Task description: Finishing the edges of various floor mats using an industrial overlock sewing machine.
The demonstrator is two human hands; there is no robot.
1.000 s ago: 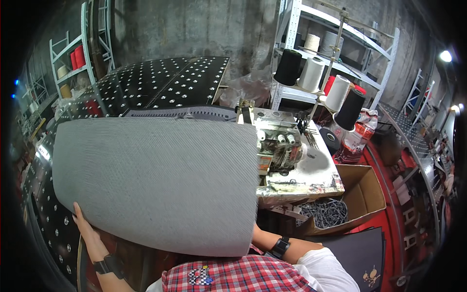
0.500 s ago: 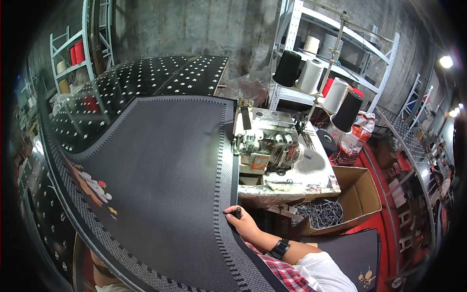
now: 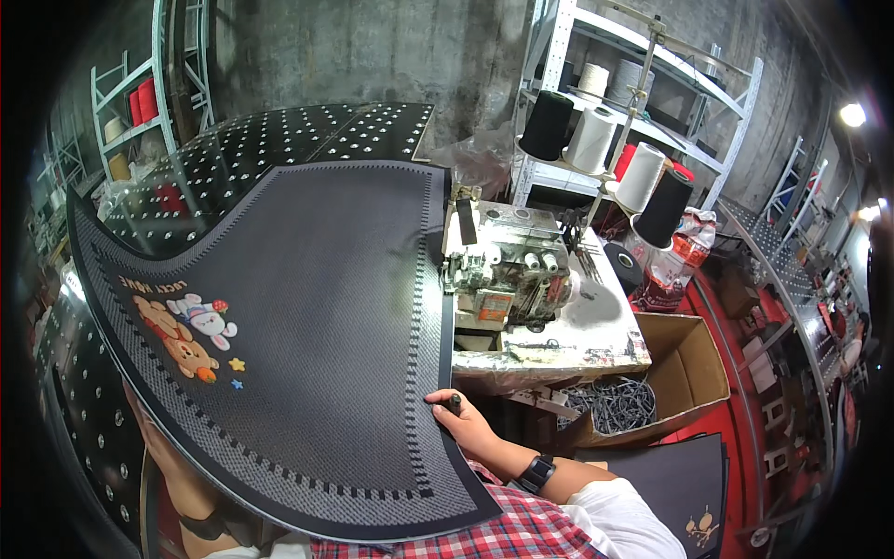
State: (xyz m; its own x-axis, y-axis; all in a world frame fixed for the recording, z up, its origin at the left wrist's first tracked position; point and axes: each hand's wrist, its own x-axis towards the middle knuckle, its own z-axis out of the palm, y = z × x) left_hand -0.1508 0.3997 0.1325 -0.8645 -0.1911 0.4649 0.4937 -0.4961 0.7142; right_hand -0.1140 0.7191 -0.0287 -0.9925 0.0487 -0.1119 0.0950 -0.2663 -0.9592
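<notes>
A large dark grey floor mat [image 3: 326, 279] with a black border, a woven-look band and a cartoon bear and rabbit print lies before me. Its right edge runs along an overlock sewing machine [image 3: 507, 270]. My right hand [image 3: 461, 424] grips that edge just below the machine, thumb on top. A small black thing [image 3: 455, 403] shows at its fingers; I cannot make out its kind. Under the mat's raised, curved left side is my left hand [image 3: 156, 433], its fingers hidden beneath the mat.
Black and white thread cones [image 3: 591, 140] stand above the machine, by a metal shelf [image 3: 689, 140]. A cardboard box [image 3: 689, 373] with dark trimmings [image 3: 619, 410] sits right. Dark mats [image 3: 666, 475] lie below it. A studded black table [image 3: 345, 130] is behind.
The mat's near left part has swung and flattened, so its whole print and near corner now show. My left hand's back shows beneath it. My right hand keeps nearly the same place.
</notes>
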